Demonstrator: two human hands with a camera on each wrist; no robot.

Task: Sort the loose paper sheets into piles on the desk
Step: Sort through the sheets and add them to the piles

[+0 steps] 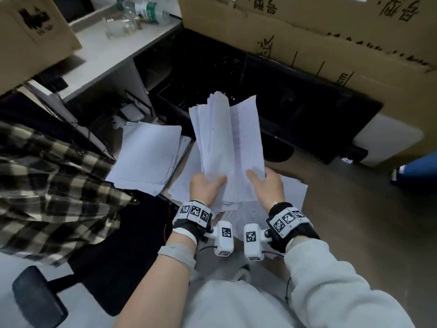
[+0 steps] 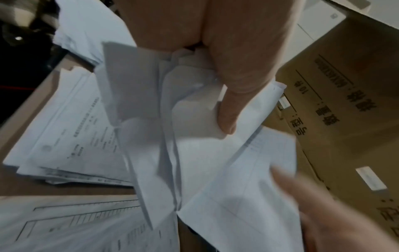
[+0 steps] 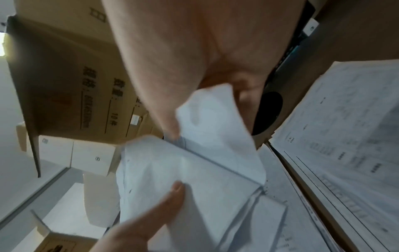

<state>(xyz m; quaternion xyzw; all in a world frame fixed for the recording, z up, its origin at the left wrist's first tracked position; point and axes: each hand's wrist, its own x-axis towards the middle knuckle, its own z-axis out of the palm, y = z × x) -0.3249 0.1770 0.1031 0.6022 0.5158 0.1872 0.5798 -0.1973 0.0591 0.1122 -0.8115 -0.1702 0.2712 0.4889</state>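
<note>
The head view is dim and bluish, with deep shadow in the black recess under the pale grey table (image 1: 113, 50). Straight edges bow towards its borders. Both wrist views are soft and motion-blurred, and print on the white paper sheets (image 3: 345, 119) smears. Daylight glares at the right wrist view's left edge.

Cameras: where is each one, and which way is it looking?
Head: on the head, looking down at both hands, left hand and right hand, gripping a bundle of sheets; forearms show.
Left wrist: along the left palm at the bundle and a pile.
Right wrist: along the right palm at the bundle; the left thumb shows.
Shared: the bundle.
</note>
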